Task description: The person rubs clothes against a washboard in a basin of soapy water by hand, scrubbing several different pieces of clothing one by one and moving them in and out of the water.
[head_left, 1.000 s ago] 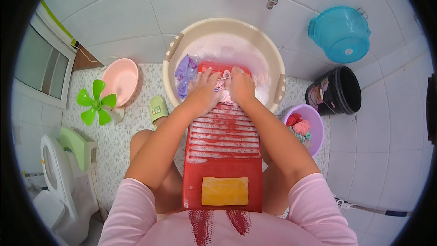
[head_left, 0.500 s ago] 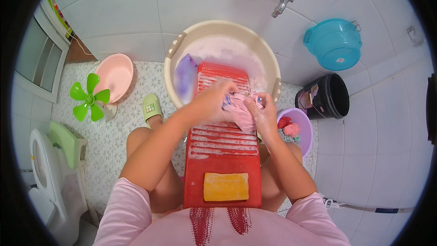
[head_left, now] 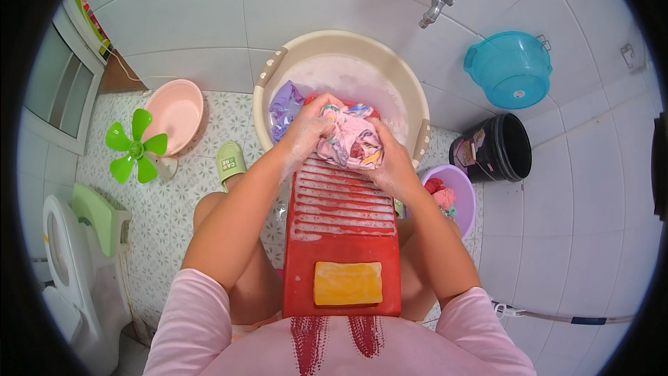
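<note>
The bunched pink cloth (head_left: 353, 141) sits between left hand (head_left: 309, 127) and right hand (head_left: 392, 161), both curled around its sides, over the red washboard (head_left: 343, 212). Foamy ridges lie open toward the yellow soap bar (head_left: 348, 283); the beige basin (head_left: 407, 76) rims the far side.

A person (head_left: 431, 341) held bunched pink patterned cloth (head_left: 351, 138) in left grip (head_left: 309, 129) and right grip (head_left: 392, 159), over a sudsy red washboard (head_left: 341, 219), its far end inside a beige basin (head_left: 410, 76). A yellow bar (head_left: 348, 283) lay on its near end.
</note>
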